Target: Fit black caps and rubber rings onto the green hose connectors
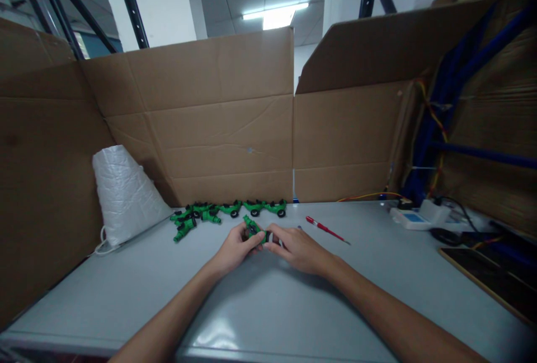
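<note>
Above the middle of the table, both hands meet at a small green toy car (253, 227) with black parts. My left hand (235, 250) is closed round its body, with the thumb lying along the near side. The fingers of my right hand (296, 246) pinch a dark part at the toy's right end; its exact shape is too small to tell. Behind the hands, several more green toy cars (230, 209) with black wheels stand or lie in a row and a loose cluster. A red screwdriver (326, 230) lies to the right, its tip pointing towards the right front.
A white wrapped bag (123, 198) leans at the left back. Cardboard walls (222, 145) enclose the table (268, 318). At the right are a power strip (413, 218), cables, a dark board (486, 279) and a blue rack post (432, 128).
</note>
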